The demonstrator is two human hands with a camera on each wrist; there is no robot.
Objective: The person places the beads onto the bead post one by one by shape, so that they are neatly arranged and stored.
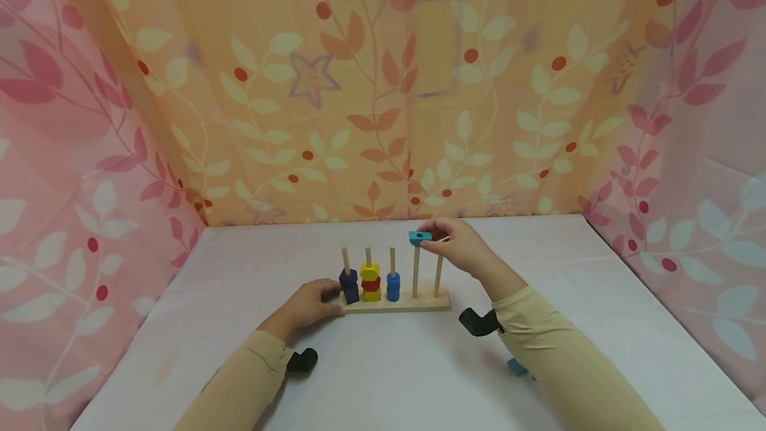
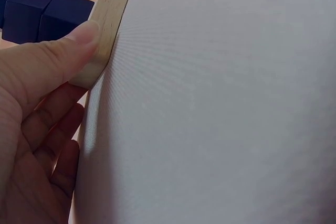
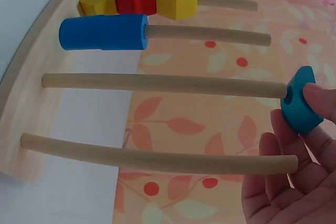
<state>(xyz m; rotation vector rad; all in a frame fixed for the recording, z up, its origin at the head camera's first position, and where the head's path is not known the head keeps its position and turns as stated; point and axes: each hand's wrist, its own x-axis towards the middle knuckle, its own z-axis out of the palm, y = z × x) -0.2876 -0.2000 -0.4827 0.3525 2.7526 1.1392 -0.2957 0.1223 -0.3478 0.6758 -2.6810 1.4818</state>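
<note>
A wooden base (image 1: pixel 395 306) with upright pegs stands in the middle of the table. My left hand (image 1: pixel 308 303) grips its left end, the thumb (image 2: pixel 84 32) on the front side. Between thumb and fingers of my right hand (image 1: pixel 459 246) is a teal block (image 3: pixel 300 100) with a hole through it; the tip of the fourth peg (image 3: pixel 168 84) is right at that hole. Dark purple blocks (image 1: pixel 349 285) sit on the first peg, yellow and red blocks (image 1: pixel 371 283) on the second, blue cylinders (image 1: pixel 393 287) on the third. The fifth peg (image 3: pixel 157 159) is bare.
Another teal piece (image 1: pixel 516 367) lies on the white tabletop (image 1: pixel 413 364), partly hidden by the right sleeve (image 1: pixel 556 344). Black mounts (image 1: pixel 477 322) stick out from both wrists. Leaf-patterned curtains (image 1: pixel 383 85) hang behind the table and along both sides.
</note>
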